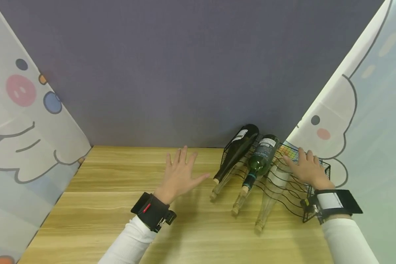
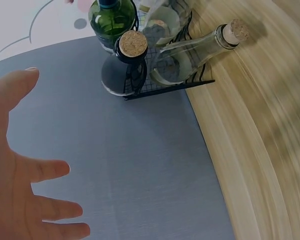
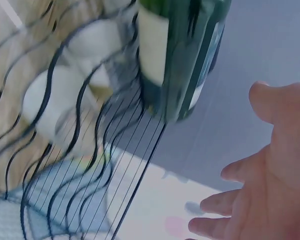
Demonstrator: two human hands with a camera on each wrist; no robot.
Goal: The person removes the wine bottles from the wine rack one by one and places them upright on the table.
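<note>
The wire rack (image 1: 293, 183) sits at the counter's (image 1: 118, 205) right rear holding a black bottle (image 1: 237, 152), a green bottle (image 1: 262, 159) and clear ones, with the right hand (image 1: 305, 168) spread flat on it and the left hand (image 1: 179, 176) spread beside it; the left wrist view shows the left hand (image 2: 20, 190) open before corked necks (image 2: 133, 44); the right wrist view shows loose fingers (image 3: 225, 202) beside the green bottle (image 3: 185, 55).

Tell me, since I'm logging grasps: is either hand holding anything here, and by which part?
Nothing is held. The left hand hovers open over the table; the right hand lies with straight fingers on the wire rack, gripping no bottle.
</note>
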